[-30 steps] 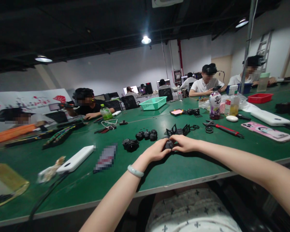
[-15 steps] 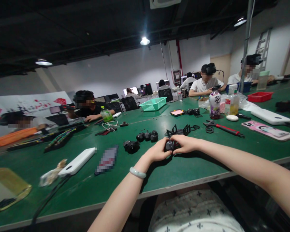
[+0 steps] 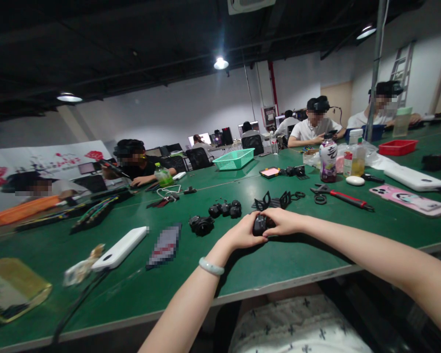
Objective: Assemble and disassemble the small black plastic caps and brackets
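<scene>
Between my two hands is a small black plastic-looking part (image 3: 259, 225), held just above or on the green table. My left hand (image 3: 245, 231) closes on its left side, a pale bangle (image 3: 210, 266) on that wrist. My right hand (image 3: 283, 221) grips the same part from the right, thumb and fingers bent around it. The fingers cover much of its shape. To the left lie a black camera-like part (image 3: 201, 225) and several rounded black pieces (image 3: 225, 209). Behind my hands are black bracket-like frames (image 3: 272, 201) that stand partly upright.
Red-handled pliers (image 3: 343, 197), a black ring, a pink phone (image 3: 411, 200), a white power bank (image 3: 413, 178) and bottles (image 3: 328, 159) lie on the right. A green basket (image 3: 234, 159) stands farther back. Leftward are another power bank (image 3: 121, 249) and a yellow-liquid bottle (image 3: 16, 289). Co-workers sit across the table.
The black part between my hands has turned slightly and shows more of its face. My hands stay in nearly the same place; the view has shifted a little.
</scene>
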